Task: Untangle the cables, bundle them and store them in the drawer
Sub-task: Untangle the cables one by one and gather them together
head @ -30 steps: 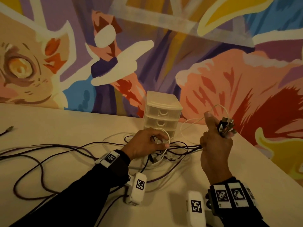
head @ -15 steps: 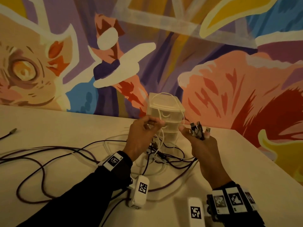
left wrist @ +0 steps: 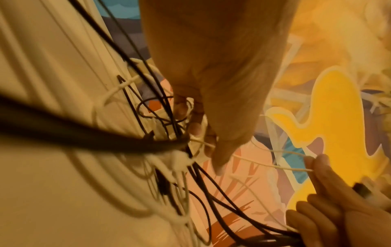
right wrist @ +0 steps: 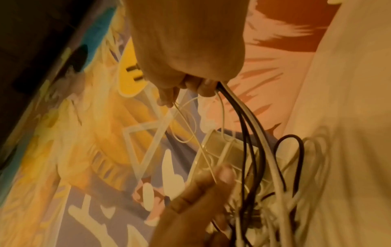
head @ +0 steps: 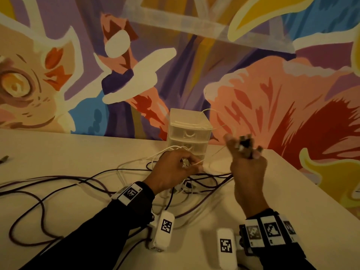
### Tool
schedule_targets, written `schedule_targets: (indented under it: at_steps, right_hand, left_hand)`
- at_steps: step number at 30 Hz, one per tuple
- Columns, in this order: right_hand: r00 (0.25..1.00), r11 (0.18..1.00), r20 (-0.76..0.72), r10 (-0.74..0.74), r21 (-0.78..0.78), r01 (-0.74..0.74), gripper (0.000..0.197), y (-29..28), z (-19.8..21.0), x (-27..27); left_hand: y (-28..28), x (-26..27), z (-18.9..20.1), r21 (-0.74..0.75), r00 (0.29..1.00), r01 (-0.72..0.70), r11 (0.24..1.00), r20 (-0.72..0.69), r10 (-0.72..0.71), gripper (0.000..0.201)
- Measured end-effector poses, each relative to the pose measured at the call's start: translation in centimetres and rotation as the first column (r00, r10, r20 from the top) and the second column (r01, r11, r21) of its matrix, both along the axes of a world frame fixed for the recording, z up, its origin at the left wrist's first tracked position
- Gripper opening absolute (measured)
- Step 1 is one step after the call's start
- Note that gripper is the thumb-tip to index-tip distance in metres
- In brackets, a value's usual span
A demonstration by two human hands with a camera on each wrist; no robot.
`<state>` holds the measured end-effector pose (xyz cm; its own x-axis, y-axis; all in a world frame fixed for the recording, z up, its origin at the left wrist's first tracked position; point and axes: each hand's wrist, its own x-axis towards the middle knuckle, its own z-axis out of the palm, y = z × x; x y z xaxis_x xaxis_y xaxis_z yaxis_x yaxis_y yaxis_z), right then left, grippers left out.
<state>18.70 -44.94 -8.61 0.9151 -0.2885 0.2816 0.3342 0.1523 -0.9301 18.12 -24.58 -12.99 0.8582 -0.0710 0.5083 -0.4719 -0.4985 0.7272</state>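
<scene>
A tangle of dark and white cables [head: 196, 182] lies on the table in front of a small translucent drawer unit [head: 188, 136]. My left hand [head: 175, 170] is low over the tangle and pinches a thin white cable [left wrist: 249, 159] that runs across to the other hand. My right hand [head: 247, 162] is raised to the right of the drawers and grips a bunch of cable plugs [head: 246, 144], blurred by motion. In the right wrist view dark and white cables [right wrist: 239, 108] hang from its fist.
Long dark cables [head: 39, 193] loop across the left part of the table [head: 292, 191]. A loose plug [head: 4, 159] lies at the far left edge. A painted wall [head: 253, 75] stands right behind the drawers. The table's right edge runs near my right hand.
My left hand has dropped from in front of the drawers back down to the tangle. My right hand has swung right and up with the plugs, drawing the white cable out.
</scene>
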Motion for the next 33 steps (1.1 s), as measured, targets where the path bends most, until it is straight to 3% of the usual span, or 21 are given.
schedule_targets:
  at_steps: [4,7,12,14,16,19,22,24,26,29,31,33]
  right_hand:
    - [1.000,0.995,-0.007,-0.028,0.092,0.028,0.025,-1.2,0.2,0.6]
    - [0.996,0.974,-0.019,-0.090,0.208,0.092,0.043,-2.2,0.3,1.3]
    - [0.994,0.977,-0.110,-0.014,0.208,0.037,0.053,-2.2,-0.8,1.4]
    - [0.989,0.992,-0.135,0.062,0.122,-0.045,0.061,-1.8,-1.0,1.2]
    - [0.978,0.989,-0.147,0.147,0.009,-0.147,0.056,-1.0,-0.9,0.4]
    - [0.963,0.962,-0.129,0.236,-0.111,-0.251,0.028,0.5,-0.3,-0.7]
    - [0.986,0.983,-0.057,0.157,-0.090,-0.161,0.015,0.7,-0.1,-0.6]
    - [0.999,0.999,-0.016,0.045,-0.009,-0.045,0.020,0.1,-0.1,-0.3]
    - [0.999,0.999,-0.019,0.038,0.002,-0.038,0.024,-0.3,-0.3,-0.1]
    - [0.997,0.998,-0.046,0.069,-0.001,-0.069,0.031,-0.4,0.0,-0.2]
    - [0.988,0.986,-0.063,0.138,-0.083,-0.143,0.043,-0.3,0.2,-0.5]
    - [0.980,0.970,-0.054,0.193,-0.143,-0.199,0.043,-0.2,0.2,-0.8]
  left_hand:
    - [0.5,0.6,-0.7,0.081,0.995,-0.044,0.996,-0.080,0.050,0.007]
    - [0.7,0.5,-0.7,0.077,0.992,-0.097,0.992,-0.077,0.103,0.017]
    - [0.7,-0.3,0.4,-0.232,0.996,-0.086,0.969,-0.055,0.075,0.023]
    - [0.7,-0.7,1.3,-0.270,0.993,-0.122,0.955,-0.028,0.118,0.027]
    - [0.7,-1.0,2.1,-0.247,0.996,-0.095,0.965,-0.029,0.090,0.028]
    - [0.1,-1.4,2.9,-0.169,0.996,0.049,0.984,-0.069,-0.061,0.025]
    - [-0.2,-1.5,3.2,-0.061,0.992,0.094,0.994,-0.081,-0.099,0.026]
    - [0.0,-1.3,3.2,0.016,0.993,0.078,0.997,-0.090,-0.077,0.030]
    - [0.2,-1.3,3.7,0.036,0.995,0.048,0.998,-0.094,-0.045,0.032]
    - [0.4,-1.9,5.4,-0.172,0.995,0.041,0.984,-0.083,-0.055,0.028]
    - [0.6,-2.1,7.1,-0.341,0.997,0.038,0.939,-0.053,-0.059,0.025]
    - [1.2,-2.2,8.9,-0.442,0.999,0.015,0.897,-0.021,-0.027,0.024]
